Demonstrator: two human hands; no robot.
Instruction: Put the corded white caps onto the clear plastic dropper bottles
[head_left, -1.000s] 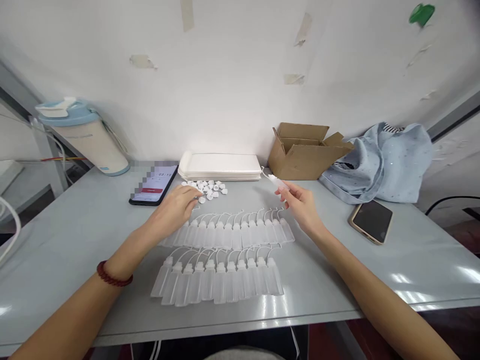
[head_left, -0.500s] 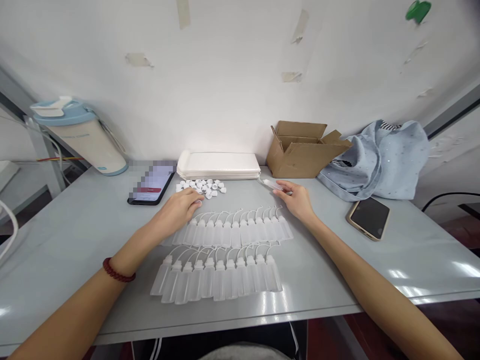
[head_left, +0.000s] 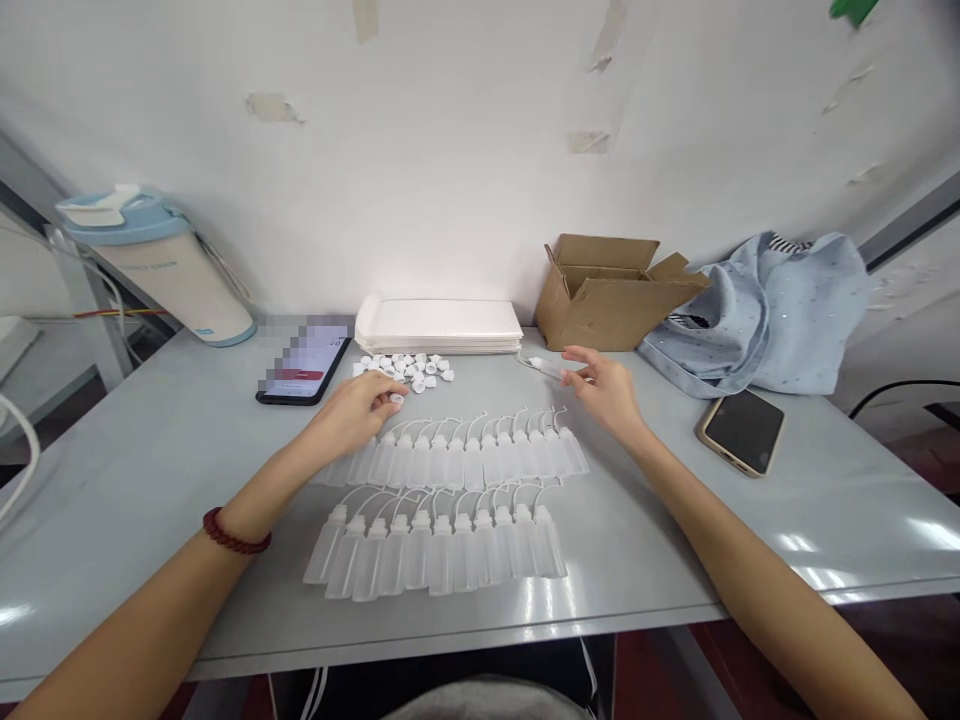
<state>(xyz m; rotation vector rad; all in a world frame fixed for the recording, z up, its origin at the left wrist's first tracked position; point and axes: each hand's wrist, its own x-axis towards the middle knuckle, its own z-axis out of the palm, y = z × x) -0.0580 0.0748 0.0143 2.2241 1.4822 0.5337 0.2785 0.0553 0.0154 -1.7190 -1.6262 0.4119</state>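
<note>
My left hand (head_left: 360, 412) is closed in a pinch on a small white cap (head_left: 396, 398), just in front of a pile of white caps (head_left: 420, 382). On the right, my right hand (head_left: 600, 388) has thumb and forefinger apart around the near end of a translucent squeeze bottle (head_left: 546, 368) with a thin tube. That bottle lies on the table by the white stack. Below both hands, similar bottles with thin curved tubes lie side by side in a back row (head_left: 472, 465) and a front row (head_left: 442, 560). My left forearm and hand partly cover the back row's left end.
A stack of white padded envelopes (head_left: 442, 325) lies against the wall, with an open cardboard box (head_left: 607, 315) beside it. A phone (head_left: 307, 370) and a tumbler (head_left: 172, 270) stand left; a blue cloth bag (head_left: 795, 320) and second phone (head_left: 742, 432) lie right.
My right hand has shifted slightly right along the bottle and its fingers have spread; the bottle stays put. My left hand keeps its pinch near the caps. The view has tilted a little.
</note>
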